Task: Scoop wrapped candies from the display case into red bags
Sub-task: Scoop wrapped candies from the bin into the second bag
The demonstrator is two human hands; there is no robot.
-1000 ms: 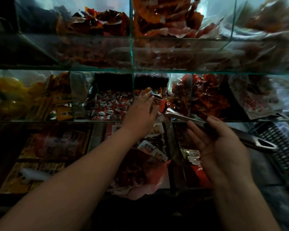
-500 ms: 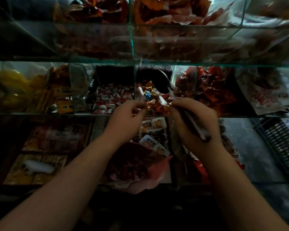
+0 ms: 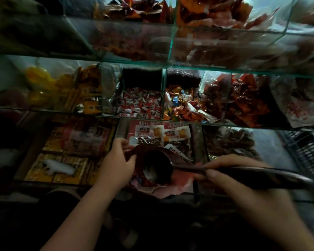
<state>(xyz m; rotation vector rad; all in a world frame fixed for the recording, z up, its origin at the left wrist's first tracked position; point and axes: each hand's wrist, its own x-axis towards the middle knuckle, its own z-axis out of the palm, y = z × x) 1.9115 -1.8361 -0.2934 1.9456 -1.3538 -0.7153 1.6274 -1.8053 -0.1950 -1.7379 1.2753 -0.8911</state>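
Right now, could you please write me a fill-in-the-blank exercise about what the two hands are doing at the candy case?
1. The left hand holds open the mouth of the ___ bag.
2. The right hand grips the scoop by its ___.
3. The red-and-white candies lie in the compartment to the ___ of the mixed colourful candies.

Missing words: red; handle; left.
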